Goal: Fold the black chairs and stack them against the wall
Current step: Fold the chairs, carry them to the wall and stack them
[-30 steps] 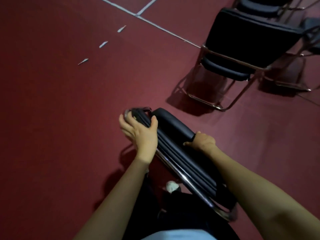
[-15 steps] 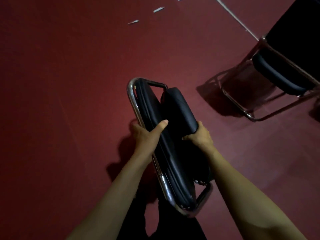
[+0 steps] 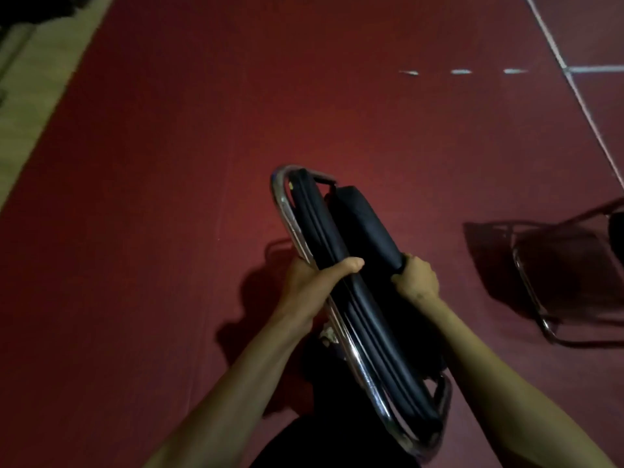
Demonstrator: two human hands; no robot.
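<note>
A folded black chair (image 3: 358, 271) with a chrome tube frame hangs flat and edge-up in front of me, above the red floor. My left hand (image 3: 314, 282) grips its chrome frame and black cushion edge on the left side, thumb over the top. My right hand (image 3: 417, 276) grips the end of the black padded backrest on the right side. The chair's lower end is near my legs.
Another chair (image 3: 553, 288), unfolded, shows only its chrome base and shadow at the right edge. The red floor (image 3: 202, 146) stretches ahead with white line markings at the upper right. A pale floor strip (image 3: 37, 106) runs along the upper left.
The view has swung left: the unfolded chair slid to the right edge and a pale strip appeared at upper left. Both hands keep their grip on the folded chair.
</note>
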